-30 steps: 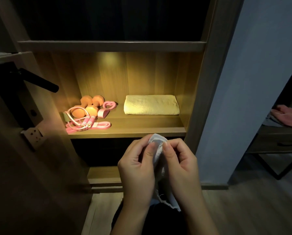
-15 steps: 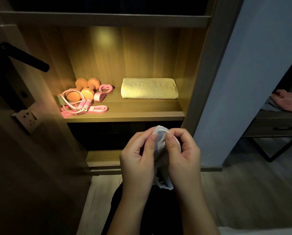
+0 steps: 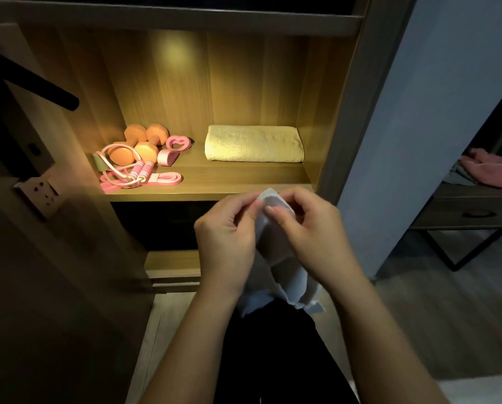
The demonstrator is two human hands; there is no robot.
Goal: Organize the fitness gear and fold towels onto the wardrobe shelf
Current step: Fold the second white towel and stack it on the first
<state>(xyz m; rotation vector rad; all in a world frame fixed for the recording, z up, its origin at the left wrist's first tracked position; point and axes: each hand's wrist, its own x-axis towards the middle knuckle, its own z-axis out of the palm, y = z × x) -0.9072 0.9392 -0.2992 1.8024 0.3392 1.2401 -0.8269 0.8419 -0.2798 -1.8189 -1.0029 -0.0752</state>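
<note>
Pinching the top edge of a small white towel (image 3: 276, 249), the fingertips (image 3: 270, 210) of both hands sit close together, thumbs and forefingers curled onto the cloth. The left hand (image 3: 226, 237) and right hand (image 3: 311, 228) hold it in the air just below and in front of the lit wardrobe shelf (image 3: 209, 190). The rest of the cloth hangs limp between the wrists, and its lower edge is bunched and uneven.

It looks light, soft and floppy, so it probably won't keep any shape unsupported. The best hold is likely the two top corners, with the hands drawn apart so the edge pulls taut before each fold. A grip in the middle would let the sides sag.

On the shelf beyond, a folded yellow towel (image 3: 254, 143) lies to the right. The orange dumbbells (image 3: 133, 147), pink jump rope (image 3: 127, 173) and pink band (image 3: 168, 178) are clustered to the left.
</note>
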